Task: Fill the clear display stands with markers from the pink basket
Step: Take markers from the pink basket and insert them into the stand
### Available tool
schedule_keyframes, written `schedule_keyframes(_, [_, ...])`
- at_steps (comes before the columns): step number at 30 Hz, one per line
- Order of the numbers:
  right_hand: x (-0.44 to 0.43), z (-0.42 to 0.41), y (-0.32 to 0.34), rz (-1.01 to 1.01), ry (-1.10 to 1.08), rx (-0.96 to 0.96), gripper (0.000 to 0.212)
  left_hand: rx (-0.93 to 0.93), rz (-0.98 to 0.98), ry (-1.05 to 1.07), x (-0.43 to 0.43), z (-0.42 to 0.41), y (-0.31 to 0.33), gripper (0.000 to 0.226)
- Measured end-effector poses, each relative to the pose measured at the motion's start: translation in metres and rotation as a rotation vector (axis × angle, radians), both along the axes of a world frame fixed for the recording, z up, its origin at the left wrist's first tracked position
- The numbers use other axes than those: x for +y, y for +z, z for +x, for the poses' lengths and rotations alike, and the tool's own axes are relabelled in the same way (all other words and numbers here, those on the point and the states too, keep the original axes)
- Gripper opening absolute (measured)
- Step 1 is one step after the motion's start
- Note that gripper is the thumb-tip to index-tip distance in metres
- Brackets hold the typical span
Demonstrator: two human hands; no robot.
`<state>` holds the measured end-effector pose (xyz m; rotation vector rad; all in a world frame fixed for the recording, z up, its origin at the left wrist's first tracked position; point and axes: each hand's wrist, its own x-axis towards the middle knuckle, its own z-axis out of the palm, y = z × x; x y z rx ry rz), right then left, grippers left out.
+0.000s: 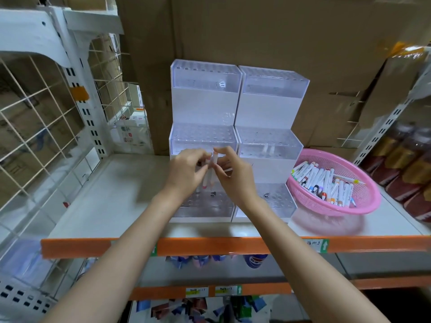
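Two clear stepped display stands, the left stand (205,108) and the right stand (272,113), sit side by side on a white shelf (112,194). Both of my hands meet in front of the left stand's middle tier. My left hand (189,169) and my right hand (233,171) together grip a few white markers (211,176), held upright with their coloured caps pointing down above the lowest tier's holes. The pink basket (363,199) stands to the right of the stands and holds several white markers (326,180) with coloured caps.
Cardboard boxes (256,31) stand behind the stands. A white wire grid rack (42,117) closes the left side. A slotted upright (382,127) and brown bottles (408,164) are at the right. The shelf has an orange front edge (210,245), with more goods below.
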<state>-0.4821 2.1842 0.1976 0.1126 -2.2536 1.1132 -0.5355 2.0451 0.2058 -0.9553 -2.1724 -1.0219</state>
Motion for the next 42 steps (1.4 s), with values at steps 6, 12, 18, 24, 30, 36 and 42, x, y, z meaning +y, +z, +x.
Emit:
schedule_keyframes(6, [0.001, 0.0, 0.001, 0.011, -0.006, -0.001, 0.022, 0.091, -0.096, 0.044, 0.001, 0.0, -0.008, 0.005])
schedule_keyframes(12, [0.002, 0.0, -0.003, 0.055, -0.018, 0.009, 0.022, 0.116, -0.108, 0.037, -0.001, -0.003, -0.008, 0.007])
schedule_keyframes(18, [0.002, -0.005, -0.01, 0.116, -0.02, -0.018, 0.021, 0.128, -0.097, 0.028, -0.006, -0.003, -0.013, 0.012])
schedule_keyframes(24, [0.001, -0.007, -0.013, 0.222, -0.067, -0.046, 0.031, 0.109, -0.111, 0.007, -0.016, -0.001, -0.014, 0.016])
schedule_keyframes(30, [0.002, -0.004, -0.017, 0.315, -0.113, -0.094, 0.035, 0.112, -0.125, -0.001, -0.017, -0.001, -0.013, 0.014])
schedule_keyframes(36, [0.0, -0.001, -0.018, 0.36, -0.129, -0.137, 0.038, 0.118, -0.103, -0.001, -0.015, 0.0, -0.012, 0.013])
schedule_keyframes(42, [0.001, -0.003, -0.012, 0.396, -0.172, -0.137, 0.011, 0.111, -0.109, 0.036, -0.014, 0.003, -0.013, 0.013])
